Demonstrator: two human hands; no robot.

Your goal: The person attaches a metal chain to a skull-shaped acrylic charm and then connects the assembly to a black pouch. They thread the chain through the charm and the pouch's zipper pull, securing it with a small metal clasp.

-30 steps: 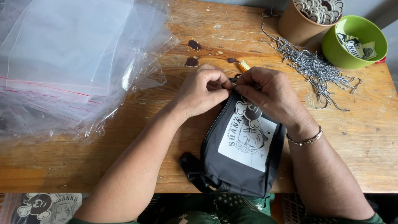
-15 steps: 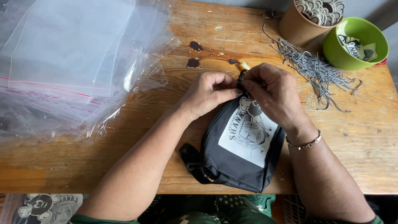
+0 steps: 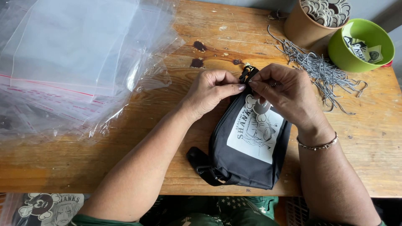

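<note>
A black pouch (image 3: 247,155) with a white printed panel is laid near the table's (image 3: 368,167) front edge, its top end pointing to 12 o'clock. Left hand (image 3: 211,92): fingers curled narrow, fingertips pinched at the pouch's top end. Right hand (image 3: 282,94): likewise closed to a pinch, meeting the left at a small black zipper pull (image 3: 247,73). Cords (image 3: 322,69) are heaped at 2 o'clock, clear plastic bags (image 3: 71,58) at 10 o'clock
</note>
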